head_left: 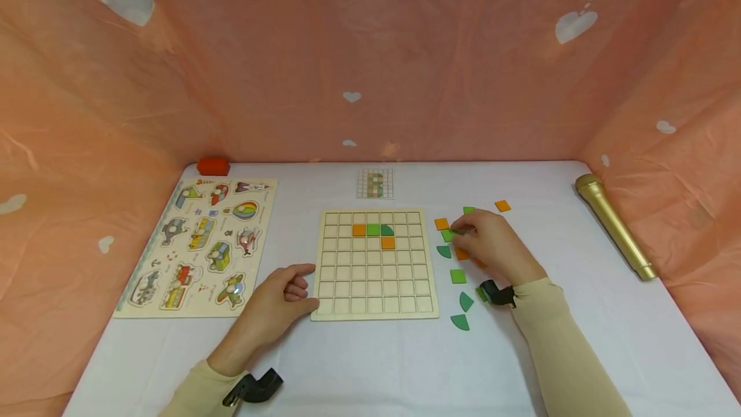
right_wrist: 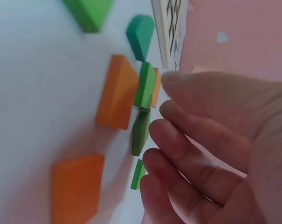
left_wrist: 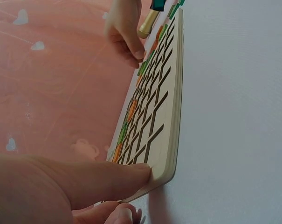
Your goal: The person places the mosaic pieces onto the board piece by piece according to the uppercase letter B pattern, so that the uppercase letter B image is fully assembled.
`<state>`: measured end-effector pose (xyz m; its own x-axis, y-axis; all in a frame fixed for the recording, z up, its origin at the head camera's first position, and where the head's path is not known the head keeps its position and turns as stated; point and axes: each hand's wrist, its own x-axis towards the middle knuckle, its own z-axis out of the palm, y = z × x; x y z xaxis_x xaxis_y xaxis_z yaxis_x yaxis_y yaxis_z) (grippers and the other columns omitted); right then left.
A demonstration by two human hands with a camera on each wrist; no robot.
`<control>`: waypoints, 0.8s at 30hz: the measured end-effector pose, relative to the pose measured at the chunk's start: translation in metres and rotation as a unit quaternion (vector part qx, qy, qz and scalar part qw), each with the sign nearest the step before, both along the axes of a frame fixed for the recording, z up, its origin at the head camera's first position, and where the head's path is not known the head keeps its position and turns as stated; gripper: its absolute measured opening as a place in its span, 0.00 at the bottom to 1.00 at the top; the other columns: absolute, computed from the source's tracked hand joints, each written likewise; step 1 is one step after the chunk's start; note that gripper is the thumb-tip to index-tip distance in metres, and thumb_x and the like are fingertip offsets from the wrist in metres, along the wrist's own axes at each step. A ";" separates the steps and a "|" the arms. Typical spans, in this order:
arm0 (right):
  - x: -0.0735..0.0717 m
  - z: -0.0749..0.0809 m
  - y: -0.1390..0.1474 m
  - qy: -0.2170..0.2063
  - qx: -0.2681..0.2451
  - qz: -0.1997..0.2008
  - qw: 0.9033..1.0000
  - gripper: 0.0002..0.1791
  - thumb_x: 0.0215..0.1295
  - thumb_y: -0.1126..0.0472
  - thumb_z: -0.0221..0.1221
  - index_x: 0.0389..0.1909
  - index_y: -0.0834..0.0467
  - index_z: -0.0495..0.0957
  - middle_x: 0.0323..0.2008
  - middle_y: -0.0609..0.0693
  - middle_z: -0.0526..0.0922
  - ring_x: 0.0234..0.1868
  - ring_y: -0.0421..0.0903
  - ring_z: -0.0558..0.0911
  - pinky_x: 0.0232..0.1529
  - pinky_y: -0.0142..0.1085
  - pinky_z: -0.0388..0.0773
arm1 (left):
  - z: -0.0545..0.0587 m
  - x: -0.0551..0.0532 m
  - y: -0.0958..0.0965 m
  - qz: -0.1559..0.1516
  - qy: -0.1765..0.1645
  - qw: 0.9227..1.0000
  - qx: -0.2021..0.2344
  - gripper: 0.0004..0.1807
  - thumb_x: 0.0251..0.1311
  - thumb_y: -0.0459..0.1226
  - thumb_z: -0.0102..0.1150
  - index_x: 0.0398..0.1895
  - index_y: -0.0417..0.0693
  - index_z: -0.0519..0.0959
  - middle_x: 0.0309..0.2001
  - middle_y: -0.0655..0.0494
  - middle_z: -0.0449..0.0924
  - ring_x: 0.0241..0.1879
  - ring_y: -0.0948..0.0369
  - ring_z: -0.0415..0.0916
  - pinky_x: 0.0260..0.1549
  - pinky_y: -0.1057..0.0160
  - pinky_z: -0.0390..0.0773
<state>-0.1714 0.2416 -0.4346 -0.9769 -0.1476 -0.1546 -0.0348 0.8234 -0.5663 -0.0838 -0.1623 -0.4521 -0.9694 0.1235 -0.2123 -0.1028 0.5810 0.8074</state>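
My left hand [head_left: 278, 298] touches the left edge of a wooden grid board [head_left: 350, 285], index finger straight and thumb at the lower corner. In the left wrist view its thumb [left_wrist: 108, 182] lies on the frame. Orange, green and dark green tiles sit in several cells near the top of the board. To the right of the board, my right hand [head_left: 492, 243] reaches over scattered tiles, fingertips close to a green square tile [head_left: 447, 235]. In the right wrist view its fingers bend loosely near green tiles [right_wrist: 144, 86] and an orange tile [right_wrist: 116, 93], with no tile between them.
Quarter-round dark green tiles [head_left: 460, 322] and a green square [head_left: 458, 276] lie right of the board. A small pattern card [head_left: 375, 184] lies behind it. A picture puzzle [head_left: 202, 250] and a red block [head_left: 213, 166] are at left, a gold microphone [head_left: 616, 227] at right.
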 end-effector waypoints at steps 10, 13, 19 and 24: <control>0.015 -0.002 -0.006 -0.004 0.017 0.009 1.000 0.08 0.68 0.50 0.73 0.39 0.50 0.89 0.38 0.46 0.86 0.41 0.47 0.81 0.43 0.40 0.80 | -0.001 -0.001 0.000 0.007 -0.007 1.000 -0.007 0.33 0.59 0.32 0.77 0.69 0.42 0.79 0.49 0.49 0.78 0.44 0.62 0.77 0.43 0.72 0.80; 0.013 -0.003 -0.009 -0.003 0.022 0.008 1.000 0.12 0.64 0.49 0.76 0.39 0.52 0.89 0.38 0.47 0.86 0.41 0.47 0.81 0.44 0.41 0.81 | -0.002 0.000 0.000 0.008 -0.008 1.000 -0.002 0.33 0.59 0.32 0.77 0.69 0.42 0.80 0.49 0.49 0.78 0.44 0.62 0.76 0.43 0.72 0.79; 0.014 -0.005 -0.012 0.011 0.034 0.013 0.999 0.12 0.65 0.52 0.76 0.42 0.55 0.89 0.41 0.50 0.87 0.43 0.48 0.82 0.48 0.45 0.82 | -0.002 0.001 0.002 0.007 -0.005 1.000 0.003 0.33 0.58 0.32 0.78 0.69 0.41 0.80 0.48 0.49 0.78 0.43 0.62 0.77 0.43 0.72 0.80; 0.014 -0.005 -0.013 0.014 0.019 0.016 1.000 0.12 0.65 0.55 0.75 0.45 0.56 0.89 0.44 0.51 0.88 0.46 0.49 0.82 0.51 0.46 0.83 | -0.001 0.000 0.001 0.015 -0.008 1.000 -0.006 0.32 0.59 0.31 0.77 0.69 0.42 0.80 0.48 0.50 0.78 0.43 0.62 0.77 0.43 0.72 0.80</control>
<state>-0.1569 0.2282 -0.4395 -0.9756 -0.1742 -0.1335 -0.0773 0.8420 -0.5339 -0.0838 -0.1612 -0.4528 -0.9691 0.0923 -0.2288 -0.1325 0.5873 0.7985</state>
